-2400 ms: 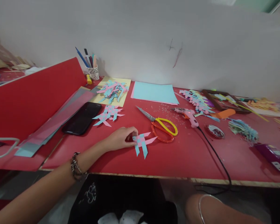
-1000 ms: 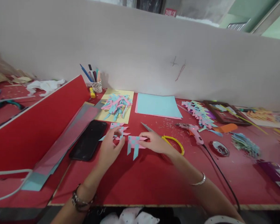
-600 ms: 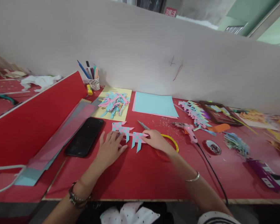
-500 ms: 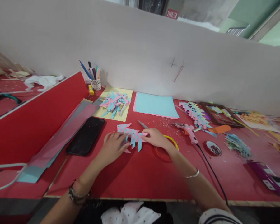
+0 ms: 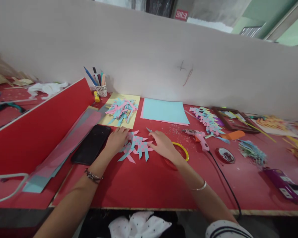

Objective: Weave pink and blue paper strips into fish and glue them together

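Note:
Pink and light-blue woven paper fish (image 5: 139, 144) lie close together on the red table, with strip ends hanging toward me like fins. My left hand (image 5: 116, 141) is at the left side of the group, its bent fingers on the edge of the leftmost fish; part of that fish is hidden under them. At the right end is my right hand (image 5: 162, 145), thumb and index finger apart beside a pink tail. Under and beside the right hand lie scissors with a yellow and orange handle (image 5: 185, 152), their blade tip showing past the fingers.
A black phone (image 5: 91, 144) lies left, beside paper sheets and a red divider (image 5: 64, 112). Behind are a strip pile (image 5: 123, 109), blue paper (image 5: 164, 110) and a pen cup (image 5: 101, 90). To the right, a pink glue gun (image 5: 198, 136) trails its cord near a round dish (image 5: 225, 155).
My left hand has slid left and away from me, uncovering more of the leftmost fish and its strips. My right hand has let go of the tail and its fingers have spread.

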`<state>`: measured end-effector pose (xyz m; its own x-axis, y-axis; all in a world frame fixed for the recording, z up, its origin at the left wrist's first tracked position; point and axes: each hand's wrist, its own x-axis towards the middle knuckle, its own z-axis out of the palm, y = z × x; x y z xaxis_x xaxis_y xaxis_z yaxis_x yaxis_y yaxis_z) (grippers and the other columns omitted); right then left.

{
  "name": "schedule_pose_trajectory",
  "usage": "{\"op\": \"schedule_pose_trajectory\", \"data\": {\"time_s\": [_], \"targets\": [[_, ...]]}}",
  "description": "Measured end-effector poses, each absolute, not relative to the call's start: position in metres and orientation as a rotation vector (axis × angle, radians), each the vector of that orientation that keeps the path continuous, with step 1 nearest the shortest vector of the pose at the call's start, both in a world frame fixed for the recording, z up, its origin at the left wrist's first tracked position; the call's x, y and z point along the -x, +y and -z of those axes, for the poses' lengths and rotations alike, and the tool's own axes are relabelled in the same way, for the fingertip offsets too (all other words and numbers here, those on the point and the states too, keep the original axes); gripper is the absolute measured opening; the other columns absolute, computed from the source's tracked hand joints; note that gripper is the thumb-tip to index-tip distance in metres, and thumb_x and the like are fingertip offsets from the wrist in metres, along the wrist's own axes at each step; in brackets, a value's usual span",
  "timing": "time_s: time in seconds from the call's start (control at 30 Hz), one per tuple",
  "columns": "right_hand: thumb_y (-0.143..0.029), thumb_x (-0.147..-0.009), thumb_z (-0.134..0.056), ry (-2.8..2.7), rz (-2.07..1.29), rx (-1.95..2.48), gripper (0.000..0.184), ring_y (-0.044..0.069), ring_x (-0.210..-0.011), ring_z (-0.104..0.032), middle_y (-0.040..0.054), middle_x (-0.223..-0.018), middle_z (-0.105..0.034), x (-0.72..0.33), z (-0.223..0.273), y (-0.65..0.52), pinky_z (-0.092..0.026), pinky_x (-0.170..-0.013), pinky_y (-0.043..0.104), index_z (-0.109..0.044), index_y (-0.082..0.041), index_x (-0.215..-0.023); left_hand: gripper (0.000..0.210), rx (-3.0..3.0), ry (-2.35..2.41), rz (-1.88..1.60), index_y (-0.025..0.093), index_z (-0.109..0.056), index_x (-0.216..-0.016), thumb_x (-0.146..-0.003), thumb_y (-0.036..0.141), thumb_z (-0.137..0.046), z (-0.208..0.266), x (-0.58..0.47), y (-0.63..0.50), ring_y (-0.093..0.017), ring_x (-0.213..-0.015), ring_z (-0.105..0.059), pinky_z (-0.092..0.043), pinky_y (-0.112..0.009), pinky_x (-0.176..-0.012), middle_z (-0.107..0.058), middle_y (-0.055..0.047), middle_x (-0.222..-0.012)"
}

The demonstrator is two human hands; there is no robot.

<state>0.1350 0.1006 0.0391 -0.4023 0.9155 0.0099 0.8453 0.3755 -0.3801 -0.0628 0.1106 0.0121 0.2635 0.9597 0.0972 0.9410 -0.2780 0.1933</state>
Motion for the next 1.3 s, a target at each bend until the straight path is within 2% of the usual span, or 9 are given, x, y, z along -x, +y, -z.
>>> {"op": "schedule_pose_trajectory", "data": {"time_s": [0.2, 0.43, 0.63, 0.77, 0.87, 0.93, 1.03, 1.13, 1.3], "targets": [[-0.028, -0.081, -0.049, -2.637, -0.404, 1.269, 0.035, 0.023, -0.107, -0.046, 0.0119, -0.115, -0.052, -0.124, -0.026, 0.076, -0.037, -0.089, 0.037, -0.053, -0.018, -0.114, 0.019, -2.377, 1.864, -0.379, 0.015, -0.056, -0.094, -0.08, 0.021, -0.045, -0.004, 0.063, 0.11, -0.025, -0.097, -0.052, -0.041, -0.033, -0.077, -0.058, -0.013, -0.1], [-0.037, -0.082, -0.048, -2.723, -0.38, 1.279, 0.04, 0.025, -0.114, -0.042, 0.0121, -0.125, -0.048, -0.121, -0.016, 0.068, -0.03, -0.096, 0.043, -0.052, -0.022, -0.119, 0.006, -1.943, 1.848, -0.875, 0.02, -0.051, -0.072, -0.07, 0.026, -0.052, 0.0, 0.07, 0.112, -0.021, -0.081, -0.056, -0.035, -0.037, -0.08, -0.061, -0.002, -0.078], [-0.042, -0.082, -0.047, -2.703, -0.481, 1.318, 0.044, 0.025, -0.118, -0.039, 0.0132, -0.127, -0.046, -0.122, -0.021, 0.066, -0.02, -0.101, 0.048, -0.052, -0.021, -0.119, 0.01, -1.543, 1.742, -1.281, 0.021, -0.046, -0.069, -0.066, 0.03, -0.05, -0.014, 0.081, 0.112, -0.011, -0.052, -0.045, -0.037, -0.024, -0.054, -0.051, 0.004, -0.062], [-0.045, -0.08, -0.045, -2.467, -0.573, 1.299, 0.046, 0.026, -0.118, -0.038, 0.0125, -0.123, -0.048, -0.122, -0.024, 0.066, -0.011, -0.101, 0.055, -0.048, -0.022, -0.12, 0.017, -1.269, 1.485, -1.447, 0.021, -0.045, -0.067, -0.064, 0.033, -0.056, -0.024, 0.076, 0.104, -0.008, -0.044, -0.037, -0.034, -0.02, -0.045, -0.043, 0.007, -0.055], [-0.046, -0.078, -0.043, -2.08, -0.761, 1.245, 0.044, 0.023, -0.105, -0.049, 0.0113, -0.109, -0.056, -0.124, -0.021, 0.071, -0.028, -0.094, 0.048, -0.049, -0.02, -0.112, 0.023, -1.178, 1.273, -1.398, 0.021, -0.044, -0.066, -0.065, 0.039, -0.057, -0.028, 0.061, 0.096, -0.006, -0.043, -0.036, -0.033, -0.019, -0.043, -0.039, 0.008, -0.052], [-0.051, -0.075, -0.042, -1.815, -1.06, 1.206, 0.04, 0.018, -0.076, -0.057, 0.0068, -0.084, -0.061, -0.125, -0.018, 0.075, -0.044, -0.072, 0.036, -0.051, -0.019, -0.098, 0.028, -1.19, 1.193, -1.332, 0.02, -0.043, -0.064, -0.063, 0.042, -0.059, -0.028, 0.049, 0.091, -0.005, -0.041, -0.034, -0.032, -0.018, -0.04, -0.037, 0.009, -0.051], [-0.055, -0.069, -0.049, -1.523, -1.371, 1.187, 0.037, 0.009, -0.043, -0.04, -0.0037, -0.052, -0.048, -0.126, -0.014, 0.079, -0.035, -0.044, 0.023, -0.051, -0.019, -0.076, 0.03, -1.228, 1.119, -1.188, 0.02, -0.044, -0.064, -0.061, 0.044, -0.061, -0.025, 0.033, 0.085, -0.005, -0.04, -0.036, -0.032, -0.017, -0.038, -0.04, 0.009, -0.05], [-0.053, -0.066, -0.054, -1.418, -1.337, 1.198, 0.034, 0.007, -0.04, -0.033, -0.0066, -0.045, -0.04, -0.125, -0.014, 0.077, -0.031, -0.042, 0.022, -0.05, -0.019, -0.064, 0.027, -1.255, 1.092, -1.106, 0.019, -0.048, -0.067, -0.063, 0.043, -0.06, -0.023, 0.024, 0.081, -0.007, -0.042, -0.044, -0.037, -0.019, -0.041, -0.047, 0.007, -0.052], [-0.048, -0.075, -0.044, -1.647, -1.116, 1.294, 0.032, 0.008, -0.043, -0.042, -0.0034, -0.05, -0.048, -0.122, -0.022, 0.074, -0.038, -0.044, 0.022, -0.05, -0.019, -0.061, 0.024, -1.274, 1.114, -0.992, 0.017, -0.056, -0.063, -0.058, 0.039, -0.063, -0.021, 0.021, 0.077, -0.011, -0.049, -0.052, -0.043, -0.022, -0.047, -0.057, 0.003, -0.053]]}}
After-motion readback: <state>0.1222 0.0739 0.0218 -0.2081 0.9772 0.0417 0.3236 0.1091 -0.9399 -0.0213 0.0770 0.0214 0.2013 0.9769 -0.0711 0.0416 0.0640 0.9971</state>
